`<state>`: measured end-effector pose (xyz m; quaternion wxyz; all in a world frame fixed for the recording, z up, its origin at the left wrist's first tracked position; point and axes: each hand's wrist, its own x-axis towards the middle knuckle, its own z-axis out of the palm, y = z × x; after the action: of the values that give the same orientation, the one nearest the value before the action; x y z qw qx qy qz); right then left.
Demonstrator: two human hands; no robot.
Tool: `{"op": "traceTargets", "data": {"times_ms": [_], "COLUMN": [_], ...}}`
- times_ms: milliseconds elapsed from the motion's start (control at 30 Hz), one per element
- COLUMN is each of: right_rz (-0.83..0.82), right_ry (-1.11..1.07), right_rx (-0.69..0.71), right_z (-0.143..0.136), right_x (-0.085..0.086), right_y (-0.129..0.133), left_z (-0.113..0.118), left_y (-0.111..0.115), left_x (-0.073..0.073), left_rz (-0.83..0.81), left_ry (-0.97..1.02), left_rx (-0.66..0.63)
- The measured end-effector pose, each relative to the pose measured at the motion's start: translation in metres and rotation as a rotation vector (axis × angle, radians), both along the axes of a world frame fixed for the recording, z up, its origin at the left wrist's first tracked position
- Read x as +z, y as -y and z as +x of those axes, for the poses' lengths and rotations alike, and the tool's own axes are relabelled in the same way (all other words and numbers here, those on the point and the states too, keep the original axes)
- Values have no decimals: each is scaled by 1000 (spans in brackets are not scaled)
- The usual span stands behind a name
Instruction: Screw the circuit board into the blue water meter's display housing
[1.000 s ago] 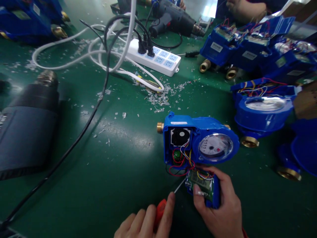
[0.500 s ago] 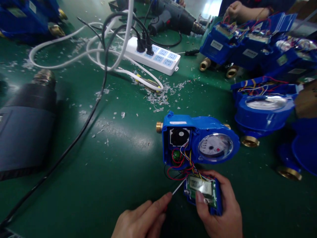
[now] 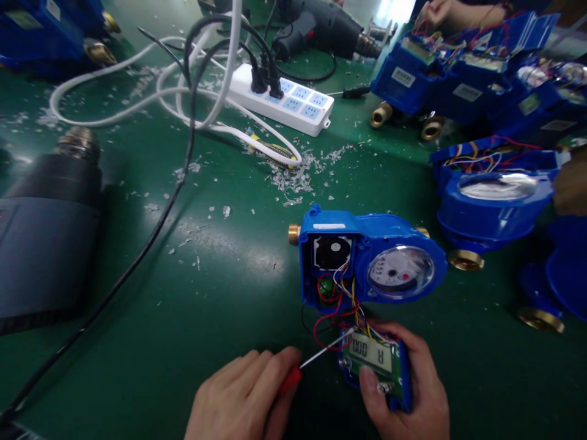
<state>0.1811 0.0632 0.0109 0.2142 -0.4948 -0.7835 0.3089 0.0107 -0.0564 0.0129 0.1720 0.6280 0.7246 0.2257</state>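
Note:
My left hand (image 3: 243,394) is closed around the red handle of a screwdriver (image 3: 290,382). The thin shaft points up and right, its tip at the wires along the top edge of a circuit board with an LCD (image 3: 371,354). That board sits in a blue cover (image 3: 406,391), which my right hand (image 3: 413,379) grips with the thumb across its face. Coloured wires (image 3: 353,299) run from the board into the opened blue water meter (image 3: 330,220) just beyond. The meter's round dial (image 3: 398,273) faces up, and a brass fitting (image 3: 294,234) sticks out at its left.
More blue meters (image 3: 495,208) stand at the right, others at the far left. A heat gun (image 3: 50,238) lies on the left, another (image 3: 325,27) at the back. A power strip (image 3: 284,101), looped cables and plastic scraps (image 3: 293,177) lie mid-table. A co-worker's hand (image 3: 435,12) is at the back right.
My left hand has shifted slightly left and turned, showing the red handle. The screwdriver tip has moved right onto the board's top edge. The display digits read differently.

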Motion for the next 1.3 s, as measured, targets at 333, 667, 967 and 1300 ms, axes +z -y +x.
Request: {"op": "traceTargets", "data": {"times_ms": [333,667,967,1300], "right_rz": [-28,155,186,105], "right_ry": [-86,-35,-23,-105], "right_rx": [79,266,265,203], "right_z": [4,6,1,5], "right_x": [-3,-5,-5,-6], "right_y": [9,2,4,-4], "left_z": [22,22,24,11], "left_y": [-29,-43,-48,-31], "left_x": [-11,-8,-9,-2], "left_rz": [36,-182,-222,-265], "left_ry": [523,359,261,370], "left_rx": [-5,-43,-71,-20]}}
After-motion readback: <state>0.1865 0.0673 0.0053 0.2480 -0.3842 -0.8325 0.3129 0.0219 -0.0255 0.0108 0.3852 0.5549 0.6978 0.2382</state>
